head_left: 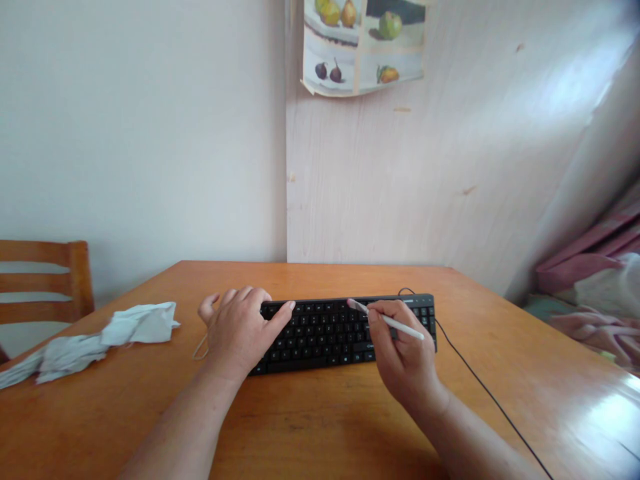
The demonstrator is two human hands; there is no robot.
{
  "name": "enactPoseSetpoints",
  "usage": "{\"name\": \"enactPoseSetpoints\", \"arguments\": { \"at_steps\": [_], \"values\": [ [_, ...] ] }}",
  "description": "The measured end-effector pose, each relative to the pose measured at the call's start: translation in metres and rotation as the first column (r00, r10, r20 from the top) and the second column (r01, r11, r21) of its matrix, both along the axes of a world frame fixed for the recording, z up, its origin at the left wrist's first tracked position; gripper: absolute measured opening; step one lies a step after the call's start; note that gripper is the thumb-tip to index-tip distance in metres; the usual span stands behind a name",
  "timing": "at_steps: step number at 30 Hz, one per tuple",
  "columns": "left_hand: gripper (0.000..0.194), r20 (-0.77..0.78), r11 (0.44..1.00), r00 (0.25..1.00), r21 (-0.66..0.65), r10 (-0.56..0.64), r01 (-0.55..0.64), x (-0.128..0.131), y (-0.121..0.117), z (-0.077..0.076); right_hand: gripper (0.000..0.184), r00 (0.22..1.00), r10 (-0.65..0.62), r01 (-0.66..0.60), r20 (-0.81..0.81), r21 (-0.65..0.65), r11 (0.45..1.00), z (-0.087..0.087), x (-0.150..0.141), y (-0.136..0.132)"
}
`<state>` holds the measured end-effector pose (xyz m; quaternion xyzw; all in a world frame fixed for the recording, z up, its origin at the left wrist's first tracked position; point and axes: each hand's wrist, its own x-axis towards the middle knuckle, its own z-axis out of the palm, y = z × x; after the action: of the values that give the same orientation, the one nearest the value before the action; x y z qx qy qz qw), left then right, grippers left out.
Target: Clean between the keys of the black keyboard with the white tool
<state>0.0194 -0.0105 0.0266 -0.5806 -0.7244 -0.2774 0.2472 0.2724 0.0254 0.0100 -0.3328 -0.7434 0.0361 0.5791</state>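
The right hand (403,353) pinches a slim white brush-like stick with a pinkish tip (401,327) over the far row of a long black plastic keyboard (320,331), which lies on the orange-brown wooden table (310,420). The left hand (237,330), thumb and fingers spread wide, covers the keyboard's left end.
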Motion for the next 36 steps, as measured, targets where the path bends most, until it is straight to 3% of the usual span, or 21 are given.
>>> {"name": "enactPoseSetpoints", "arguments": {
  "at_steps": [7,16,20,25,32,36],
  "values": [
    [0.042,-0.001,1.000,1.000,-0.005,0.018,-0.018,0.001,0.000,0.000,0.012,0.992,0.117,-0.115,0.046,-0.035,0.993,-0.002,-0.005,0.001],
    [0.044,-0.003,1.000,1.000,-0.009,0.004,-0.004,-0.001,0.000,0.000,0.015,0.993,-0.117,0.116,-0.011,-0.040,0.992,0.006,0.007,0.013],
    [0.044,-0.008,1.000,1.000,-0.009,0.006,-0.006,-0.001,0.000,0.001,0.013,0.995,-0.028,0.022,-0.091,-0.065,0.998,0.007,0.007,0.010],
    [0.044,-0.002,1.000,1.000,-0.016,0.010,-0.010,0.000,-0.001,0.002,0.010,0.995,0.095,-0.097,-0.018,-0.079,0.992,0.005,0.000,0.005],
    [0.046,-0.013,0.999,1.000,-0.030,0.012,-0.013,0.000,0.000,0.002,0.014,0.995,-0.099,0.099,0.002,-0.031,0.995,0.006,0.008,0.010],
    [0.047,-0.013,1.000,1.000,-0.027,0.008,-0.008,-0.001,0.000,0.001,0.010,0.998,-0.055,0.055,-0.026,0.030,0.998,0.006,0.009,0.007]
  ]
}}
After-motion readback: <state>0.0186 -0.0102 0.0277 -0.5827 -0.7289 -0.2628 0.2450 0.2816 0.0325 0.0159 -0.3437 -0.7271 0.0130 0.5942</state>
